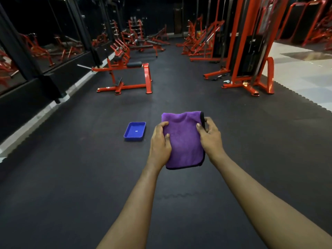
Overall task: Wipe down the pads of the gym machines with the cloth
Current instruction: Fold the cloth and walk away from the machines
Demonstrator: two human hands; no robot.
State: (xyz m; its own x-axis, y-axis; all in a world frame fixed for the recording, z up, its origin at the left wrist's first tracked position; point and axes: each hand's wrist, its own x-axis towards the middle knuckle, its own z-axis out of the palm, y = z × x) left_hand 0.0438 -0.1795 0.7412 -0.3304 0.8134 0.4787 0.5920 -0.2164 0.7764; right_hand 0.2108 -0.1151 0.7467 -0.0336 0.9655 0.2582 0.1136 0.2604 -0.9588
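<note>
Your cloth [183, 141] was purple with a black edge. The tray [132, 134] was bright blue with a small white spot. The floor [89, 177] was dark grey, the tiles [296, 76] pale. The machines [147, 78] were orange-red, their pads [134, 64] black.

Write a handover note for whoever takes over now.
Left hand grips the left edge of the purple cloth; right hand pinches the right edge.
Cloth is folded, held up over the floor.
Blue tray lies on the floor, left of the cloth.
Nearest black pad is on the red machine ahead, left.
Done: cloth in hand. Left: wipe the pads, likely that one first.
</note>
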